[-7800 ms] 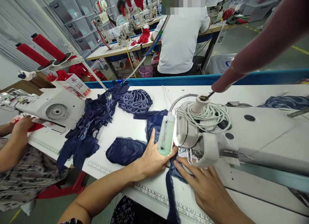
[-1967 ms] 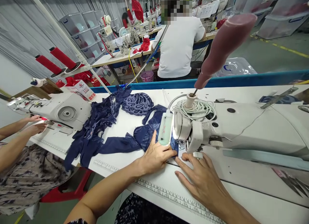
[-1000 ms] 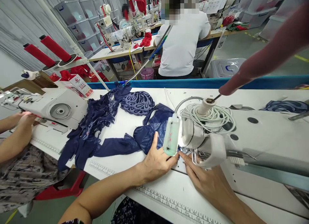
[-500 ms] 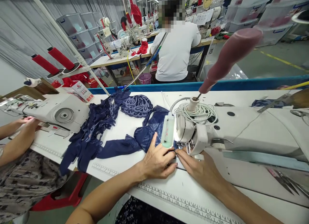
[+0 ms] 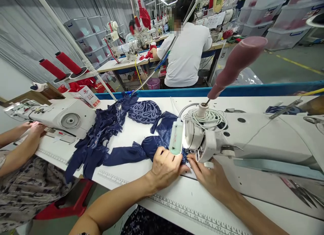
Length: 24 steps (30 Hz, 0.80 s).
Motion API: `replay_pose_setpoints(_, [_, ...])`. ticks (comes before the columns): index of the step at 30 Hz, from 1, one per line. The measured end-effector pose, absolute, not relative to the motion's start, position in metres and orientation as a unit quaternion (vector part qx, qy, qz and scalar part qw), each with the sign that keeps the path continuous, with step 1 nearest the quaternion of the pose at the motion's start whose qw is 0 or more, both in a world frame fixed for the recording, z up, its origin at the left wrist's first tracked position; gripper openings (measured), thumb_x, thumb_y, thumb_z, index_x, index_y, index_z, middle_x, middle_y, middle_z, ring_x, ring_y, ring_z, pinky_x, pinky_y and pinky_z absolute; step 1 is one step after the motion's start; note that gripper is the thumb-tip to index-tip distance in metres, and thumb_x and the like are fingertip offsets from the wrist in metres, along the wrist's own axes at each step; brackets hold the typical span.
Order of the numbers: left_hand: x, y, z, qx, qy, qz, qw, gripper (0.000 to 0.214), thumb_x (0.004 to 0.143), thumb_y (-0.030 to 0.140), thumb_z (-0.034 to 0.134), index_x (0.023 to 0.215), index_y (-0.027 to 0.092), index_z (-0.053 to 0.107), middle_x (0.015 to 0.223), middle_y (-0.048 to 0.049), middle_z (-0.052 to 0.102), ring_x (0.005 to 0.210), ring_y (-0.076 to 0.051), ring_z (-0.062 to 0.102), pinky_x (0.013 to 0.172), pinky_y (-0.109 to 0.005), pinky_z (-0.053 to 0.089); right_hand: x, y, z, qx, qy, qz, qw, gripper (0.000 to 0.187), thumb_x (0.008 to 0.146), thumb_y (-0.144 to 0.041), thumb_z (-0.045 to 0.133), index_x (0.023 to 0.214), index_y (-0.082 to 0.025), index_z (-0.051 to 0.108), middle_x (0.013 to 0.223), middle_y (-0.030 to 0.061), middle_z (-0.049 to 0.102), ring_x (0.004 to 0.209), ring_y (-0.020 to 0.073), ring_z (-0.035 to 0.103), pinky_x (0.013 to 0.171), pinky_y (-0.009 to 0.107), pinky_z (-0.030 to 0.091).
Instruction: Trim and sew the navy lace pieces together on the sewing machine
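A navy lace garment point(image 5: 152, 145) lies on the white table point(image 5: 227, 194), its end under the needle of a white sewing machine point(image 5: 253, 137). My left hand point(image 5: 165, 166) is curled, fingers pinching the navy fabric just left of the presser foot. My right hand point(image 5: 210, 176) lies on the table in front of the needle, fingertips pressed on the fabric edge beside the left hand. A small lamp point(image 5: 176, 139) hangs on the machine head above my left hand.
A pile of navy lace pieces point(image 5: 101, 134) lies to the left. A co-worker's hands point(image 5: 30, 128) work at a second sewing machine point(image 5: 60, 117) on the far left. A pink thread cone point(image 5: 235, 64) stands over my machine. A person in a white shirt point(image 5: 187, 53) sits behind.
My left hand has curled from flat into a pinch on the fabric by the presser foot. The right hand's fingertips have stayed close by the needle.
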<state>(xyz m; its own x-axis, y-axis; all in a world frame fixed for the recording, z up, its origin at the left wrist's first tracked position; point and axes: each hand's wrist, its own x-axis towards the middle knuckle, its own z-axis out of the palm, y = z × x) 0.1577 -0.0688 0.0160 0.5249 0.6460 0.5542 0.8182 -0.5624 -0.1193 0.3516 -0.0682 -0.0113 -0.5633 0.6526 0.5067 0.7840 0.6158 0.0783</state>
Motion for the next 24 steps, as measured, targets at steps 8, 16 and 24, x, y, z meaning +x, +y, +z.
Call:
replay_pose_setpoints(8, [0.159,-0.068,0.003,-0.861,-0.42,-0.24,0.158,0.021,0.089,0.008,0.041,0.073,0.019,0.049,0.063,-0.0008,0.054,0.059,-0.016,0.052,0.067,-0.031,0.035,0.356,-0.065,-0.021,-0.418,-0.87,-0.115,0.235,0.035,0.095,-0.008,0.038,0.105,-0.016,0.071,0.087,0.008,0.073,0.085,0.0201,0.067,0.077,0.034,0.051])
replay_pose_setpoints(16, [0.162,-0.066,0.001,-0.846,-0.442,-0.281,0.1,0.033,0.101,0.039,0.042,0.081,0.018,0.057,0.052,0.0018,0.058,0.045,-0.014,0.053,0.055,-0.029,0.031,0.353,-0.067,-0.016,-0.427,-0.865,-0.091,0.248,0.039,0.093,-0.007,0.033,0.104,-0.017,0.069,0.078,0.0064,0.07,0.076,0.02,0.065,0.072,0.035,0.05])
replay_pose_setpoints(24, [0.156,-0.058,0.001,-0.87,-0.423,-0.253,0.005,0.021,0.096,0.023,0.044,0.09,0.02,0.064,0.065,-0.0001,0.063,0.058,-0.013,0.057,0.066,-0.028,0.04,0.35,-0.065,-0.013,-0.423,-0.861,-0.1,0.266,0.035,0.095,-0.01,0.034,0.094,-0.017,0.069,0.071,0.0053,0.067,0.072,0.0191,0.063,0.071,0.034,0.049])
